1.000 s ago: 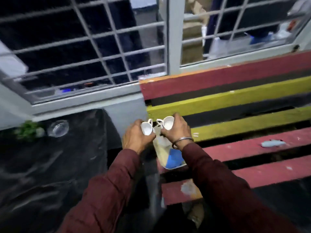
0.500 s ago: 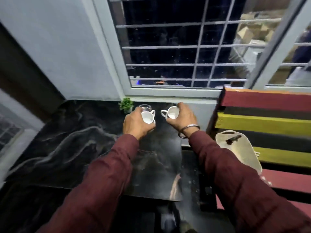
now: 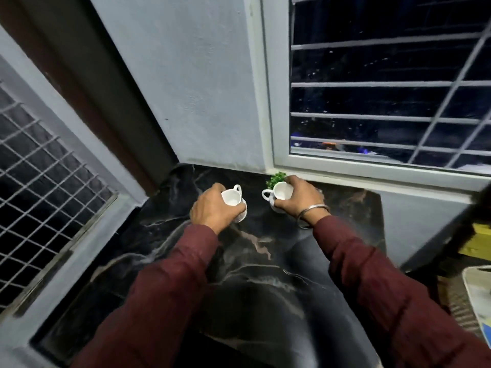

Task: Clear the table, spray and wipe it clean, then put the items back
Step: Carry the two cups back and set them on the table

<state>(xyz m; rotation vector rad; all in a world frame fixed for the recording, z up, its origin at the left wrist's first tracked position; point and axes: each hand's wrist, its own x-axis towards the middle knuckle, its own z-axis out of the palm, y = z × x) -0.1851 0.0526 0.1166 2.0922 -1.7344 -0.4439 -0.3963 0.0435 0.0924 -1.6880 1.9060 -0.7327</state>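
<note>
So this looks like the tail end of the job. Each hand has a small white cup in its grip, up around the middle of the frame. The left hand (image 3: 216, 205) is wrapped around the left cup (image 3: 231, 201), fingers curled round the body, handle pointing toward the top of the frame. The right hand (image 3: 297, 199) holds the right cup (image 3: 281, 192) from the side and over the rim, handle sticking out to the left. Both cups are right down at the dark marbled worktop (image 3: 252, 261), near its back edge; can't tell for sure if the bases are actually touching it yet.

A little green plant (image 3: 275, 179) is already sitting behind the right cup, tight against the window frame (image 3: 268, 102). The worktop looks glossy with no obvious mess, so my guess is the clearing and wiping are done and this is the putting-back stage. What's left, as far as I can judge: let go of the two cups, plus whatever else belongs here. There's something pale at the lower right edge of the frame, too cut off to identify.
</note>
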